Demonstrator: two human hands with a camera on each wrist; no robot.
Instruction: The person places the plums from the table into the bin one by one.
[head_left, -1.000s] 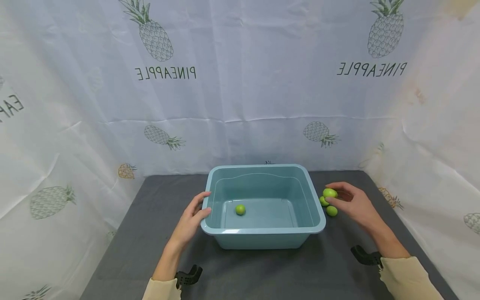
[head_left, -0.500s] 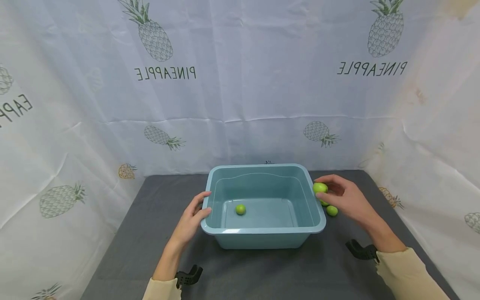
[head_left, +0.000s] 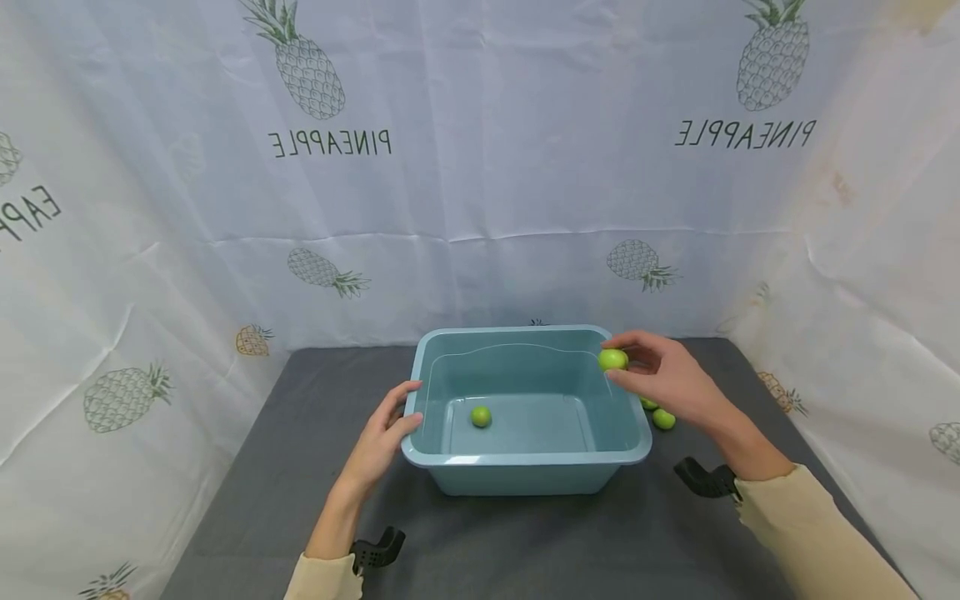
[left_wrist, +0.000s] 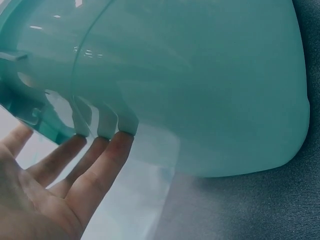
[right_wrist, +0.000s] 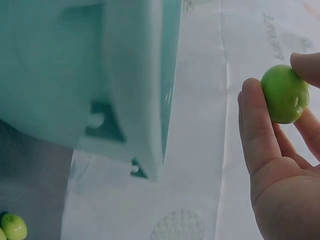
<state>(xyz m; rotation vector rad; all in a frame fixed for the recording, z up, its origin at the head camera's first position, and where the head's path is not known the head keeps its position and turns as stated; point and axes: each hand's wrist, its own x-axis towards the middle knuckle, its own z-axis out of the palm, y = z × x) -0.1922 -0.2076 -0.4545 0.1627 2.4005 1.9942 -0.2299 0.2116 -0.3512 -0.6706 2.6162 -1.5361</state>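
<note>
Pineapple-printed cloth is walling the far and side edges of a grey worktop, making a screened booth.

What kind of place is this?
Probably a little screened-off work corner: pineapple-print cloth hangs behind and on both sides of a dark table where a tub stands. The cloth hides whatever is beyond.

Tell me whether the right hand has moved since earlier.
Yes: in the head view the right hand has moved leftward, from beside the basin to overlapping its right rim.
</note>
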